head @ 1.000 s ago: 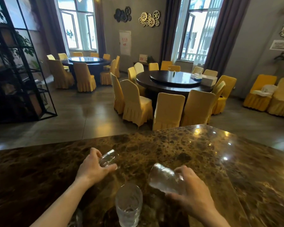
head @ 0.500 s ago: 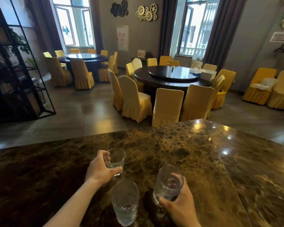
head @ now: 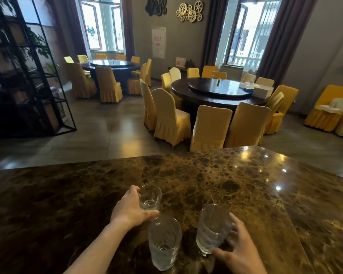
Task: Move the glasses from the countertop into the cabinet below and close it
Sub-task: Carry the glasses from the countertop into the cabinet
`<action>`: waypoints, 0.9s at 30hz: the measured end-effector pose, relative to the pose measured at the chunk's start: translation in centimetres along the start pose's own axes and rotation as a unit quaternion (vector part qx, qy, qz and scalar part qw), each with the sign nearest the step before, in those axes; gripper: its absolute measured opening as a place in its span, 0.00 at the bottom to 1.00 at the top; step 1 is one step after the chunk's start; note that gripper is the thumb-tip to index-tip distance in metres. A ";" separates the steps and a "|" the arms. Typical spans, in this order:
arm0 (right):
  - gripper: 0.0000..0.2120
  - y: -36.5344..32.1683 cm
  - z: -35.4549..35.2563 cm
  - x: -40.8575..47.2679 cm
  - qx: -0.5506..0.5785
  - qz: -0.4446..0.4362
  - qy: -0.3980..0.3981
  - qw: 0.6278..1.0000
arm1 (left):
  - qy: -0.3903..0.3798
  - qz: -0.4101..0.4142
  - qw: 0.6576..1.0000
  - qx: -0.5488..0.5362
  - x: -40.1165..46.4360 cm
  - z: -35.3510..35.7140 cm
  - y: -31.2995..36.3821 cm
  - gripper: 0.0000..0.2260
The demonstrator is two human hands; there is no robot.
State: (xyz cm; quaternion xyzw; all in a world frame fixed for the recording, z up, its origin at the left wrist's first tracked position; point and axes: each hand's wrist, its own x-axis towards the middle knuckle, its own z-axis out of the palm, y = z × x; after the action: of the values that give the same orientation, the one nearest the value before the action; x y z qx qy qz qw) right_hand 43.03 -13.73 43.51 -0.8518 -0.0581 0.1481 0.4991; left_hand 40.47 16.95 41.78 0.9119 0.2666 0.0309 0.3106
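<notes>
3 clear ribbed drinking glasses stand on the polished brown marble surface [head: 216, 175]. The left hand [head: 130, 209] wraps the far short glass [head: 150, 197]; the right hand [head: 239, 248] clasps the tall right glass [head: 212, 228] – the middle glass [head: 163, 242] stands free. Pick-up step, I'd say; next comes lifting both and lowering them to the cabinet, out of sight.

Tabletop [head: 216, 175] fills lower half of frame. Three glasses on it, lower centre: far glass [head: 150, 197] upper left of the group, near glass [head: 163, 242] below it, right glass [head: 212, 228] beside that. Left hand [head: 132, 209] touches far glass from its left; right hand [head: 239, 248] touches right glass from lower right. Behind tabletop: round table [head: 212, 91] ringed by chairs at centre right, shelf [head: 28, 76] at left edge.
</notes>
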 end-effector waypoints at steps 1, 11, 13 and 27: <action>0.53 -1.0 -1.1 -0.2 -0.027 0.005 0.016 1.000 | 0.006 0.007 1.000 0.005 -0.6 -0.9 -0.1 0.50; 0.35 -14.0 8.9 6.4 -0.268 -0.259 -0.068 0.925 | -0.075 0.024 0.995 0.055 -12.3 -10.7 -7.5 0.49; 0.43 -14.1 12.4 8.2 -0.341 -0.215 -0.162 0.901 | -0.085 0.025 0.993 0.083 -13.2 -10.5 -7.9 0.49; 0.39 -15.9 20.6 7.7 -0.396 -0.290 -0.201 0.848 | -0.050 0.037 0.995 0.078 -14.7 -8.0 -8.5 0.43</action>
State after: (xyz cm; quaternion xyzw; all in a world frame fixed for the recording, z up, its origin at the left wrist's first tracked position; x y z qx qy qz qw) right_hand 44.77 13.18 46.39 -0.8733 -0.4552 0.1287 0.1169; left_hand 22.13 19.58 44.82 0.9429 0.2189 -0.0241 0.2500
